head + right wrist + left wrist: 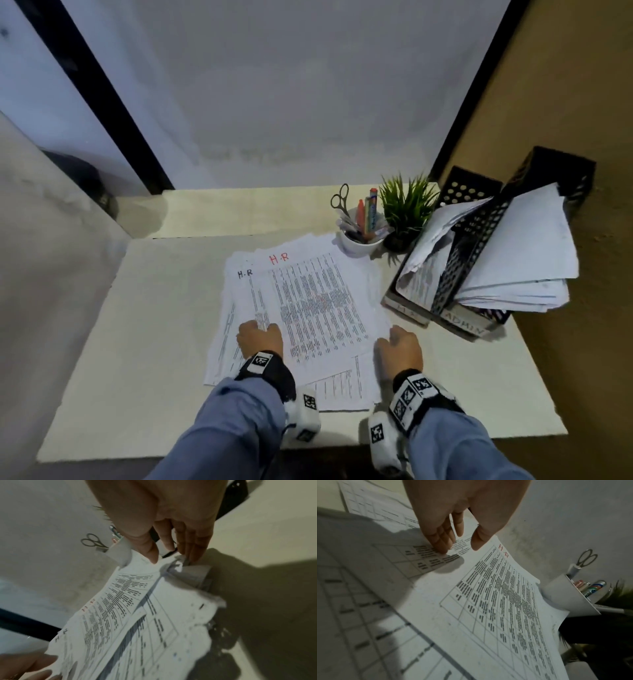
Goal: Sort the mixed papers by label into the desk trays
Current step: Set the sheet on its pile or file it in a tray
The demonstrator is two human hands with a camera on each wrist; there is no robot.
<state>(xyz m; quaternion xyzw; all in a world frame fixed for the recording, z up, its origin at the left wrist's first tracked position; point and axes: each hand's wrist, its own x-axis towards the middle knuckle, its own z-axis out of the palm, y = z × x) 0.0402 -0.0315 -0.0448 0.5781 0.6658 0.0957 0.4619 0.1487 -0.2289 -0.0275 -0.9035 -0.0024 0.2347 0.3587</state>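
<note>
Papers (308,301) lie between my hands, long axis away from me; left hand (260,339) fingers (440,543) press flat, right hand (399,349) pinches the edge nearest the trays (479,274).

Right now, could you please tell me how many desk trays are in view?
2: the left tray beside the plant, and the right tray labelled ADMIN, touching it at the desk's right edge.

An office desk corner: beside the black mesh trays (479,246) labelled ADMIN stand a cup of pens and scissors (359,236), a small potted plant (406,209), and printed forms (308,301) marked H.R.
</note>
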